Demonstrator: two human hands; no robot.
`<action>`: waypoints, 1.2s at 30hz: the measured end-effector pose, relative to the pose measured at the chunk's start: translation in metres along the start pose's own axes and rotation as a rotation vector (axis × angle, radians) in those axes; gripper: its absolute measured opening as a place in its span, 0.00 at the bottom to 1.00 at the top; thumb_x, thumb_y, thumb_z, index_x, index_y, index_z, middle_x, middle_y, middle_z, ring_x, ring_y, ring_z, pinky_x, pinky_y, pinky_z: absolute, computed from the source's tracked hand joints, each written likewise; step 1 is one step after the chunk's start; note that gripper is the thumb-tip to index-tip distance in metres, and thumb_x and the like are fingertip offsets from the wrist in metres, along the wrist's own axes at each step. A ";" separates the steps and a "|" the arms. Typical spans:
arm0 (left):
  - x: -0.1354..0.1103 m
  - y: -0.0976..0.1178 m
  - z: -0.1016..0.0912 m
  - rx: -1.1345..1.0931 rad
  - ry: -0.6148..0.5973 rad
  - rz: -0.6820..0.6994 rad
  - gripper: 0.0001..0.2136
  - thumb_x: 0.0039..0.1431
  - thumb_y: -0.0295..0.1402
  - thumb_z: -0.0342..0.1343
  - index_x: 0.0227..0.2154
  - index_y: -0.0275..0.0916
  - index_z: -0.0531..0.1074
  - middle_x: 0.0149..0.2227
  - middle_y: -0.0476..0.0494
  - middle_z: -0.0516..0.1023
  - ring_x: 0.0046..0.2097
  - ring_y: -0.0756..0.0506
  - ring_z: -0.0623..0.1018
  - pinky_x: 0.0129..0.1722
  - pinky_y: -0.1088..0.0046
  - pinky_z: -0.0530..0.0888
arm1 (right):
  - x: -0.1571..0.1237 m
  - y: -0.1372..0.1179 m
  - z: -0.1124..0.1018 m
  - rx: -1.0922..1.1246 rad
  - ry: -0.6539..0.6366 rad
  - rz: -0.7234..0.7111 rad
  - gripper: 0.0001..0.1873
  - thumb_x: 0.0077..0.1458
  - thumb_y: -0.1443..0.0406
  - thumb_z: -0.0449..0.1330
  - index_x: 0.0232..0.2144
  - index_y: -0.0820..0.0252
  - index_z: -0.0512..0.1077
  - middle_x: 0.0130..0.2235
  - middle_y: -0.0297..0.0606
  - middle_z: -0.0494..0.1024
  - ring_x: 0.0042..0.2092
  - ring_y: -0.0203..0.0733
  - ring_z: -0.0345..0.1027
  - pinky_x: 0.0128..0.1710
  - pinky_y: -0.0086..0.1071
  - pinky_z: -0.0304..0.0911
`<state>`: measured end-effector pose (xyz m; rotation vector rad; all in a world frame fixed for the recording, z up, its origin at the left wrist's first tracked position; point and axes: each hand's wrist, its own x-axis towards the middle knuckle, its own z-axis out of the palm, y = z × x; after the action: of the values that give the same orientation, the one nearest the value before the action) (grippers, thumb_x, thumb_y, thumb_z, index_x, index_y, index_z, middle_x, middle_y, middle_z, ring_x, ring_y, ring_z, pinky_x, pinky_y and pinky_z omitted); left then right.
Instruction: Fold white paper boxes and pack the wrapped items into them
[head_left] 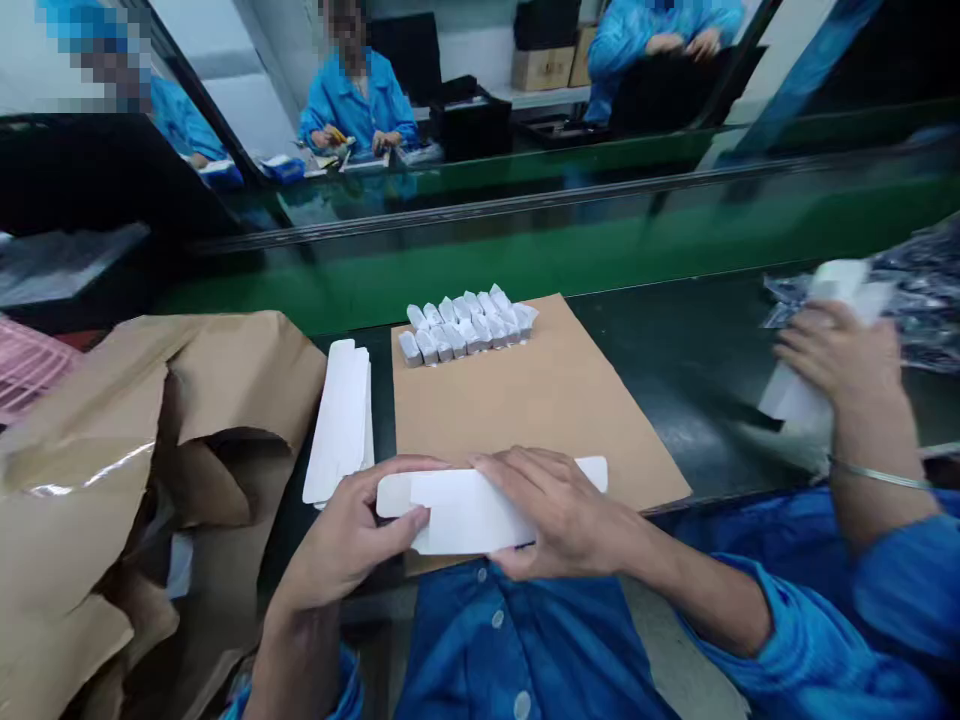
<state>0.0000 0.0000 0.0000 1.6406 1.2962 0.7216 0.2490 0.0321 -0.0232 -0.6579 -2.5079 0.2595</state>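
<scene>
Flat white carton (469, 505) is lying at lower centre of the frame, long axis running left to right, between both hands. Left hand (349, 545) is pinching its left end, fingers (420, 463) narrow over the top edge. Right hand (562, 520) is pressing across the right half, fingers closed on it. Possibly the carton is resting on the brown card sheet (540, 400); contact is unclear.

Stack of white blanks (339, 420) is lying left of the sheet, on the dark tabletop (675, 340). Small white pieces (469, 320) are sitting in rows at the sheet's far edge. Green belt (525, 260) is running beyond. A co-worker's hand (840, 360) is working at right.
</scene>
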 end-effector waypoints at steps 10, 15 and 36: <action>0.002 -0.009 0.028 -0.120 0.156 -0.122 0.13 0.57 0.36 0.56 0.44 0.40 0.75 0.39 0.48 0.78 0.22 0.54 0.74 0.24 0.77 0.76 | -0.005 0.006 -0.005 -0.243 -0.044 -0.030 0.31 0.51 0.61 0.57 0.55 0.75 0.62 0.41 0.50 0.76 0.38 0.50 0.70 0.36 0.40 0.69; 0.003 -0.010 0.028 -0.191 0.148 -0.114 0.13 0.54 0.36 0.60 0.42 0.40 0.75 0.40 0.46 0.78 0.26 0.50 0.77 0.22 0.74 0.78 | -0.005 0.008 -0.005 -0.271 -0.017 -0.056 0.29 0.53 0.61 0.56 0.54 0.77 0.63 0.43 0.53 0.76 0.41 0.52 0.71 0.38 0.41 0.70; 0.009 -0.011 0.063 -0.458 0.933 0.468 0.31 0.51 0.45 0.64 0.57 0.48 0.63 0.48 0.43 0.75 0.45 0.43 0.79 0.43 0.65 0.78 | -0.022 0.013 0.011 0.052 0.283 0.269 0.23 0.58 0.62 0.62 0.53 0.62 0.64 0.45 0.46 0.78 0.44 0.46 0.75 0.42 0.37 0.73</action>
<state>0.0515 -0.0094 -0.0374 1.2364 1.1839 2.0719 0.2649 0.0311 -0.0460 -0.9417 -2.1363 0.3043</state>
